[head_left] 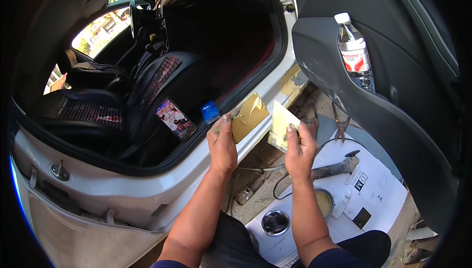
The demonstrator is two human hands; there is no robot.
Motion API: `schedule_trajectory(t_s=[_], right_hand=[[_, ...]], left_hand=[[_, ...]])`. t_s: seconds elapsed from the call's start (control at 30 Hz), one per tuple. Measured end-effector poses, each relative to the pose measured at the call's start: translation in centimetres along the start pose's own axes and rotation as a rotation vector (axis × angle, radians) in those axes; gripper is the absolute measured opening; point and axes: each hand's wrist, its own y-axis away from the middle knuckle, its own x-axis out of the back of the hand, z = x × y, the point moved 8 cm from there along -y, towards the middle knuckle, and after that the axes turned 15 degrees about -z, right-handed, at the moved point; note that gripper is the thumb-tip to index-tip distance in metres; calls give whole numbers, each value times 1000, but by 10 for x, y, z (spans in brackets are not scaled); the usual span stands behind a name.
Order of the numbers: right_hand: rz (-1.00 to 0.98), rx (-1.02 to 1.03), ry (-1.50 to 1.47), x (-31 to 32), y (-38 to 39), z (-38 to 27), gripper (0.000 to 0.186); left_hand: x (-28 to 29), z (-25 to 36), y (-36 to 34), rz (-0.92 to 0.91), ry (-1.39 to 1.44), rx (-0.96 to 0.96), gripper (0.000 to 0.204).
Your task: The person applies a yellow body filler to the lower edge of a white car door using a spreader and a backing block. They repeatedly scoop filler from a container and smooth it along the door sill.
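My left hand (222, 145) grips a flat plate with glossy yellow paste (249, 118) on it, beside the white door sill (278, 98). My right hand (301, 147) holds a pale yellow flat piece (280, 123), smeared grey at its lower edge, just apart from the plate. Just behind the left hand, inside the car, are a blue packet (210, 110) and a phone with a lit screen (176, 119). Below the right hand, an open can of beige paste (324, 202) stands on a white cardboard sheet (383, 194), along with a round silver-rimmed dark item (275, 223) and a small clear bag or tube (341, 204).
The open car door (393, 135) holds a water bottle (355, 56) on the right. Black seats (93, 120) fill the left. A power tool (334, 168) with a cord lies on the cardboard near some pliers (340, 130). The door opening's rim curves around the interior.
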Motion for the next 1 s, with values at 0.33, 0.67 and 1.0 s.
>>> schedule_trajectory(t_s=[0.33, 0.67, 1.0], right_hand=[[19, 15, -104, -11, -6, 11, 18], [-262, 380, 147, -46, 0, -38, 29], [-498, 411, 81, -51, 0, -14, 38]], left_hand=[[-33, 10, 9, -198, -354, 86, 51], [-24, 8, -2, -110, -375, -2, 51], [13, 28, -7, 160, -167, -71, 55]])
